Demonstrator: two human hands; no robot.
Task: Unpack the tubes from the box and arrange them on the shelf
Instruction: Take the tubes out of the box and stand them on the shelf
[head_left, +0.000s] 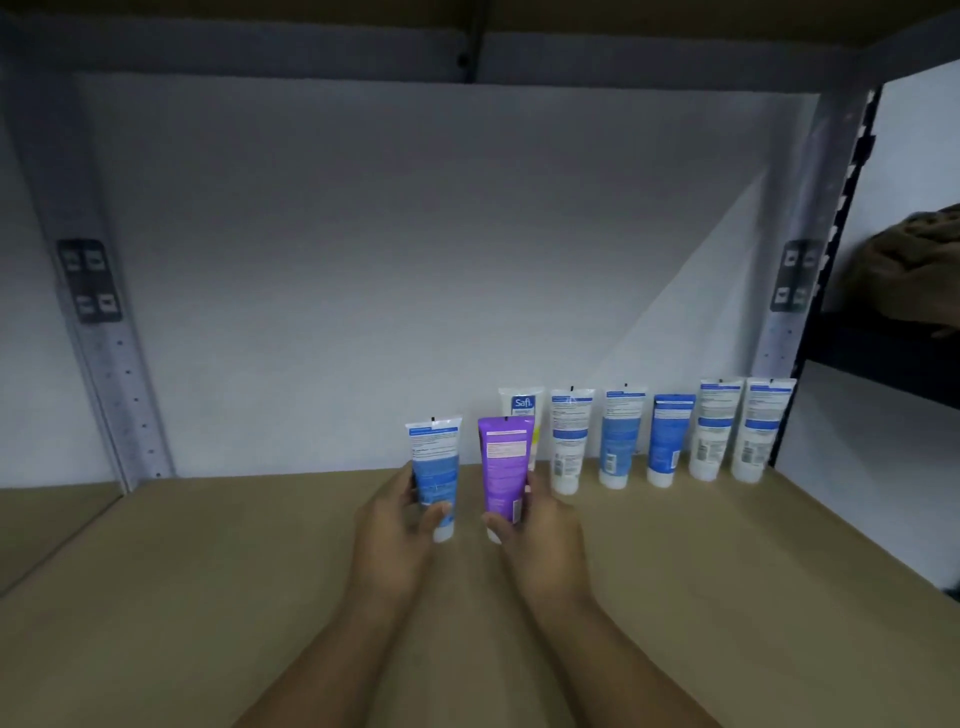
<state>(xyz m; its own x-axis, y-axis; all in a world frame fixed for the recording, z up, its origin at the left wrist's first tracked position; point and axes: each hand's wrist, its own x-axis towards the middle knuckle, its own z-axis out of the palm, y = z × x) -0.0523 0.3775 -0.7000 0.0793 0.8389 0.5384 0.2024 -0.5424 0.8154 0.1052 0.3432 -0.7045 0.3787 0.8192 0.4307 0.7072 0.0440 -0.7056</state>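
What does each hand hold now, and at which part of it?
The left hand holds a blue-and-white tube around its lower part, near the cap. The right hand holds a purple tube the same way.

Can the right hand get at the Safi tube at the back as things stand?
Probably not right away: the right hand is closed on the purple tube, which stands directly in front of the Safi tube and partly hides it.
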